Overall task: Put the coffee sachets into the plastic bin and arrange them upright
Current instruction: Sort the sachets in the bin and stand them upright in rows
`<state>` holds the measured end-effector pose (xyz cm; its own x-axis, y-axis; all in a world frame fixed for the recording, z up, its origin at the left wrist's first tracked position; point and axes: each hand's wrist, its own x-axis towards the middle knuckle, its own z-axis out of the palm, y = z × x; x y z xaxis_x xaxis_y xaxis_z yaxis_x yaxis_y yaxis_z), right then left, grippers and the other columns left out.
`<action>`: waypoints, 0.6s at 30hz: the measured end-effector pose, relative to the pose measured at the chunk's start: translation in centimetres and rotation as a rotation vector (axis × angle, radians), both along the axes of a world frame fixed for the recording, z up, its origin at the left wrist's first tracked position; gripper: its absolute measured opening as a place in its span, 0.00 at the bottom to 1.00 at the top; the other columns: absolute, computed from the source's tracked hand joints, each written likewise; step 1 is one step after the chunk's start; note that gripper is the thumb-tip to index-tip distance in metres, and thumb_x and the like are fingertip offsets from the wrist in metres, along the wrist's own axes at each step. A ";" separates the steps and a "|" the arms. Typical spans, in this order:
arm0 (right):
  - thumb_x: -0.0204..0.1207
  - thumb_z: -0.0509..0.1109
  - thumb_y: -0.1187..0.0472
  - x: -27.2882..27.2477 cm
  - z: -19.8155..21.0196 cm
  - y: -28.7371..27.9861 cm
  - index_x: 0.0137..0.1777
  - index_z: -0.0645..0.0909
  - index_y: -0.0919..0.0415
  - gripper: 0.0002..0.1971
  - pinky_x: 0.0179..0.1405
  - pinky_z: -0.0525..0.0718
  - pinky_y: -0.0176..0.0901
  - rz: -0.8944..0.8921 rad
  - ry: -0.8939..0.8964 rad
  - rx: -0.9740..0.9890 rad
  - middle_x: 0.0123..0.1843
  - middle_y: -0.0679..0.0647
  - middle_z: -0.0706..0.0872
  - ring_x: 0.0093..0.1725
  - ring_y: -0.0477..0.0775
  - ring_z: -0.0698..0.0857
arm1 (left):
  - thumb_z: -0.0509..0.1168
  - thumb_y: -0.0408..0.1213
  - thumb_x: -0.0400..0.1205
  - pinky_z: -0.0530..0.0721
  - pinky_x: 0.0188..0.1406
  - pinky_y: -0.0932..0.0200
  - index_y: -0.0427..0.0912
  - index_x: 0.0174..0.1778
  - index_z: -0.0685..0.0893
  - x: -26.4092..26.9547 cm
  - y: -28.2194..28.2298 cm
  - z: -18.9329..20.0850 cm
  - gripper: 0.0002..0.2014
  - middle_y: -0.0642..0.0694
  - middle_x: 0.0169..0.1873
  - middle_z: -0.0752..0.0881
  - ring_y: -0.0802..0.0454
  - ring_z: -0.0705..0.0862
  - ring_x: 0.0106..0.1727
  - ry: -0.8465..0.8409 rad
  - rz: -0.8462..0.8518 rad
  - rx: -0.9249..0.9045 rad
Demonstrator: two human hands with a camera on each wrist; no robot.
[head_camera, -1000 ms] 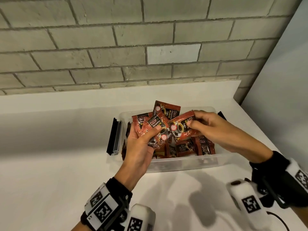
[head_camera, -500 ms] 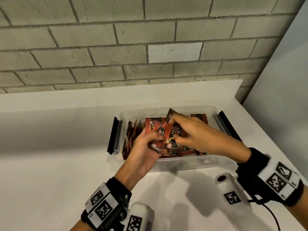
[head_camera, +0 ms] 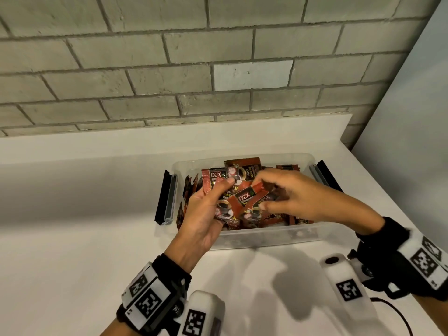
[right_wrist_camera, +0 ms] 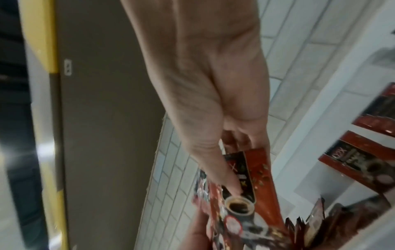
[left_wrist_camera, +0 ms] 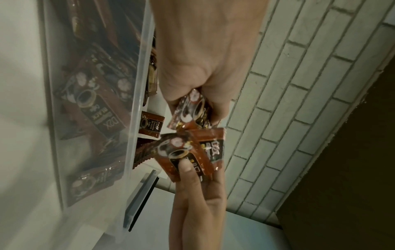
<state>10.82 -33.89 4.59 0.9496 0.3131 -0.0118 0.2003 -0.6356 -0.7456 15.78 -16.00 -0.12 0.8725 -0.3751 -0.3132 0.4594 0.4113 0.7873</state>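
Sachets (head_camera: 244, 202) are fanned above the plastic bin (head_camera: 266, 235), pinched by the left hand (head_camera: 206, 214) and the right hand (head_camera: 291, 197) together. Loose grip may let 1 slip flat below the hands, among the upright ones.

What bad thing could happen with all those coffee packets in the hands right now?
1. The left hand pinches several red-and-black coffee sachets loosely fanned; one might slip out as the right hand tugs at them.
2. The row of upright sachets at the left end of the clear plastic bin could get knocked over by the left hand beside it.
3. A dropped sachet would probably land flat on the loose ones lying inside.
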 end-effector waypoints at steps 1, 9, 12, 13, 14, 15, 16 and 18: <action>0.75 0.73 0.66 0.0 -0.2 -0.4 0.53 0.77 0.55 0.11 0.56 0.85 0.43 -0.058 0.049 0.106 0.53 0.45 0.84 0.54 0.43 0.85 | 0.75 0.35 0.66 0.86 0.49 0.43 0.37 0.51 0.86 0.1 0.0 -0.1 0.17 0.34 0.50 0.89 0.41 0.88 0.47 0.002 0.029 -0.016; 0.72 0.71 0.74 0.4 -1.7 -0.5 0.63 0.77 0.63 0.19 0.51 0.89 0.43 -0.422 0.319 0.761 0.56 0.58 0.88 0.55 0.53 0.89 | 0.72 0.29 0.67 0.89 0.42 0.51 0.38 0.51 0.84 -0.6 -0.4 -0.1 0.16 0.38 0.45 0.90 0.48 0.89 0.41 0.002 0.068 -0.132; 0.74 0.69 0.75 0.5 -1.5 -0.3 0.64 0.77 0.60 0.20 0.51 0.88 0.40 -0.434 0.340 0.820 0.58 0.58 0.88 0.56 0.53 0.88 | 0.71 0.28 0.69 0.90 0.41 0.49 0.36 0.56 0.82 -1.0 -0.6 0.2 0.19 0.36 0.49 0.90 0.44 0.90 0.44 0.016 0.033 -0.138; 0.75 0.68 0.75 0.6 -1.4 -0.2 0.65 0.77 0.60 0.20 0.52 0.88 0.42 -0.432 0.341 0.829 0.58 0.58 0.88 0.57 0.53 0.88 | 0.71 0.27 0.69 0.89 0.45 0.46 0.35 0.59 0.81 -1.1 -0.6 0.2 0.20 0.35 0.52 0.89 0.42 0.90 0.47 0.017 0.021 -0.132; 0.75 0.67 0.75 0.6 -1.5 -0.1 0.66 0.77 0.59 0.21 0.54 0.88 0.43 -0.429 0.338 0.833 0.59 0.58 0.88 0.58 0.54 0.88 | 0.70 0.27 0.70 0.88 0.47 0.44 0.34 0.60 0.80 -1.2 -0.6 0.3 0.20 0.35 0.54 0.88 0.40 0.89 0.49 0.022 0.003 -0.126; 0.76 0.67 0.75 0.7 -1.4 0.0 0.66 0.77 0.59 0.20 0.54 0.88 0.44 -0.427 0.332 0.832 0.59 0.57 0.88 0.58 0.54 0.87 | 0.70 0.28 0.71 0.88 0.48 0.43 0.33 0.60 0.80 -1.3 -0.6 0.3 0.20 0.34 0.55 0.88 0.39 0.89 0.51 0.028 -0.019 -0.126; 0.76 0.66 0.75 0.7 -1.4 0.1 0.65 0.77 0.58 0.20 0.54 0.88 0.44 -0.428 0.322 0.828 0.59 0.57 0.88 0.58 0.54 0.87 | 0.69 0.28 0.72 0.88 0.48 0.42 0.32 0.62 0.79 -1.3 -0.6 0.4 0.20 0.33 0.56 0.87 0.37 0.88 0.52 0.037 -0.037 -0.137; 0.77 0.65 0.75 0.8 -1.2 0.0 0.64 0.78 0.58 0.18 0.52 0.88 0.44 -0.445 0.297 0.821 0.58 0.57 0.88 0.56 0.52 0.88 | 0.68 0.29 0.74 0.88 0.48 0.41 0.29 0.64 0.77 -1.4 -0.4 0.5 0.22 0.31 0.59 0.85 0.36 0.88 0.52 0.063 -0.070 -0.188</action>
